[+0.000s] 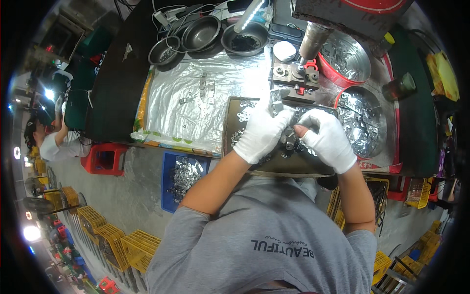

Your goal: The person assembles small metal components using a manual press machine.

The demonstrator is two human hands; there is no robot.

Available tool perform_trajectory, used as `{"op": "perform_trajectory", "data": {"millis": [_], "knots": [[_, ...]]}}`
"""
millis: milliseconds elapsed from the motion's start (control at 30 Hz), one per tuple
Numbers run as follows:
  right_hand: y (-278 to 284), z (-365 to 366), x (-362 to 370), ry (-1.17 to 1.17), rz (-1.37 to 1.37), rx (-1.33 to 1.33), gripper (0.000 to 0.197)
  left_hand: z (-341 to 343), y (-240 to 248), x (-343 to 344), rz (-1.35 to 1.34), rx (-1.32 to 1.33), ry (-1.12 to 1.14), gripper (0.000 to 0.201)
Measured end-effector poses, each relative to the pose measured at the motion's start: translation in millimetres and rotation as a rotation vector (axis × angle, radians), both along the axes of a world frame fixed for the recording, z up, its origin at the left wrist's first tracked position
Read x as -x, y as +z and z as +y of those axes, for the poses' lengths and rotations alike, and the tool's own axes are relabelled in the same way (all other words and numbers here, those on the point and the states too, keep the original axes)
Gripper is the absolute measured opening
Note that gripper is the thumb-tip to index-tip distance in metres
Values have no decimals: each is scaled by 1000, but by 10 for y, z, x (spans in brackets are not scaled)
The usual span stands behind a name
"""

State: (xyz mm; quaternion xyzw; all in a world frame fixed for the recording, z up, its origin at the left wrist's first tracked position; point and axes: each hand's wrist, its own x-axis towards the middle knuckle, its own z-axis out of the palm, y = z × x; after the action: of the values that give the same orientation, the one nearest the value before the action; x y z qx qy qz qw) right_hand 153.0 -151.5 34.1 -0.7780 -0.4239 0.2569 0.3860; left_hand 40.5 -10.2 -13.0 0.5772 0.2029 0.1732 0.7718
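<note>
Both of my hands wear white gloves and are over a shallow brown tray [274, 173] that holds small metal parts. My left hand [262, 131] is closed around a small flat metal bracket [277, 102], which sticks up past the fingers toward the press. My right hand [329, 139] is curled just beside it, its bare thumb tip bent toward the fingers. Whatever it pinches is too small or hidden to make out. Dark and silvery parts [290, 145] lie between and below the hands. Just beyond the tray stands a metal press fixture [295, 73] with red pieces on it.
The press ram [313, 41] hangs above the fixture. Right of it are a red-rimmed basin [334, 77] and a round container of metal parts [360, 120]. Plastic sheeting [171, 105] with several flat pieces lies left. Dark bowls [201, 33] stand behind; a blue bin [168, 188] sits lower left.
</note>
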Motion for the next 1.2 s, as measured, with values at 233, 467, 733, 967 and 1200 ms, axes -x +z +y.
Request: {"op": "perform_trajectory", "data": {"millis": [233,467,733,967,1200], "knots": [[-32,-41,-53,18,37,-13,21,-28,70,33,-7,-16,-24,45],[72,-21,12,32,127,27,22,-19,177,137,-42,20,-52,45],[85,-53,23,41,64,14,21,-41,110,72,-34,6,-38,44],[-4,-76,37,55,-13,-21,21,-51,23,47,-79,59,-68,45],[1,-104,56,41,5,-20,21,-72,56,37,-81,46,-81,47]]}}
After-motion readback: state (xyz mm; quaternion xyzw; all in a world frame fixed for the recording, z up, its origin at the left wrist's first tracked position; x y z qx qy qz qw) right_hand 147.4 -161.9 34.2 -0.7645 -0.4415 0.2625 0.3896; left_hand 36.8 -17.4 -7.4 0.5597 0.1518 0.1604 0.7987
